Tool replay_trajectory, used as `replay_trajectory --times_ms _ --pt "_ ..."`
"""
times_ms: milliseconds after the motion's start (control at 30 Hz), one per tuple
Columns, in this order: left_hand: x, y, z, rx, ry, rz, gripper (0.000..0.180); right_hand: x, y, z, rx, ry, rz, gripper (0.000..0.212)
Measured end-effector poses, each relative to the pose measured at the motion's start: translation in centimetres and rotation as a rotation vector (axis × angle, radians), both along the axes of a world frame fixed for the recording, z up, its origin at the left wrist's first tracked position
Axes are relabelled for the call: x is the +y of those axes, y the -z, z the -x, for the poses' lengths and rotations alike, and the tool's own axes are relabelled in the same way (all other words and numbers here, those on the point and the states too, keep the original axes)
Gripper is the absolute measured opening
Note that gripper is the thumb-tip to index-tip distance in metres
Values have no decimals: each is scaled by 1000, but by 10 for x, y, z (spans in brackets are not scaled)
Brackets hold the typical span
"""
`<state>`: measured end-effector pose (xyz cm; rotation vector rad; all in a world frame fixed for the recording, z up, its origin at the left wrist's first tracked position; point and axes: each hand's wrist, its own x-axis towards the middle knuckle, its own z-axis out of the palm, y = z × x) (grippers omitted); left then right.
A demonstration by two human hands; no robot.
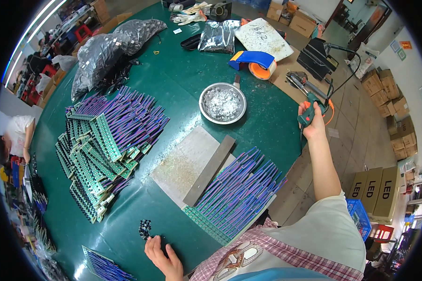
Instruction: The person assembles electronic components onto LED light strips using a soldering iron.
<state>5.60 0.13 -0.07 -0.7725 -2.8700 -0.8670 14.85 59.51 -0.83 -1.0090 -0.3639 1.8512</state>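
My right hand (314, 125) is wrapped round the green and orange handle of a soldering iron (309, 110), at the table's right edge. The iron's tip end points toward a small metal stand (295, 79). Low in view, my left hand (164, 258) rests on the table with its fingers apart. Its fingertips lie right by a small clump of black square parts (145, 228); whether they touch it I cannot tell. Between my hands sits a panel of green circuit strips with purple-blue wires (239, 192), beside a grey metal bar (210, 171) on a pale board (178, 164).
A large pile of wired green circuit strips (96, 154) covers the left. A metal pan of silvery bits (222, 104) stands at centre. Behind it are a blue tape dispenser (255, 61), a white slab (263, 38) and bags (112, 49). A smaller wired panel (105, 265) lies lower left.
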Motion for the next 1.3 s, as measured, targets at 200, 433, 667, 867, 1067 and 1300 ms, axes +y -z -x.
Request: replay_trajectory --times_ms 200,433,667,867,1067,1300 --pt "1 1 0 -27 -37 -46 35 -30 -35 -11 -420 -313 -272 51" --pt "4 4 0 4 -29 -33 31 40 -51 -57 -1523 -360 -908 31" --pt "4 9 -2 43 -34 7 28 162 -15 -21 -1663 -703 -1211 40" --pt "3 15 3 113 -39 95 33 108 -75 -30 -797 -678 -1032 34" --pt "2 16 9 196 -20 170 32 53 -124 -46 -417 -856 -928 38" --pt "-1 26 10 221 -26 150 34 38 -139 -51 -44 -1014 -754 38"
